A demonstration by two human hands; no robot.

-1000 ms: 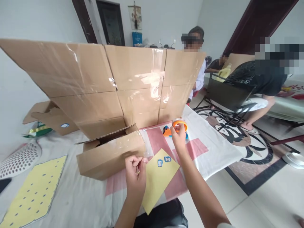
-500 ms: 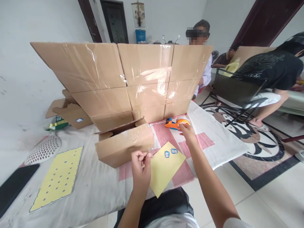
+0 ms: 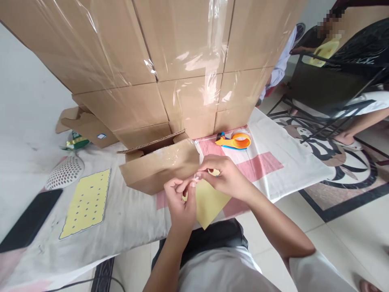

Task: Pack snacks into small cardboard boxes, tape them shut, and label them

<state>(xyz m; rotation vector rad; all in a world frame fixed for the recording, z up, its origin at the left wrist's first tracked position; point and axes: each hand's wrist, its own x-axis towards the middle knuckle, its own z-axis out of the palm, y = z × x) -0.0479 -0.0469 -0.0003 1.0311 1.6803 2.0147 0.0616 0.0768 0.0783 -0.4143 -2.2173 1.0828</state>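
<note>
At the far left edge of the cloth-covered bench we see a flat black slab, then a white perforated dome-shaped object and a yellow backing sheet punched with rows of small holes. Behind these lie a flattened brown cardboard piece with a small blue label and a green and gold packet just beside it.

Moving inward, a small open brown cardboard box wrapped in clear tape lies on its side on the bench, backed by a tall stack of brown cardboard cartons bound in clear film.

Just in front of the small box, our left hand has its grip pressed together, thumb and forefinger pinching a small clear strip of tape. Our right hand meets it from the other side, its grip also closed on the same strip, so the tape is held between both hands above a plain yellow paper sheet lying on the bench's pink and white cloth.

Further right, an orange tape dispenser with a blue blade end rests on the bench near the cartons, well apart from our hands.

At the far right, a black folding chair stands on the patterned floor, with another person's bare leg beside it.
</note>
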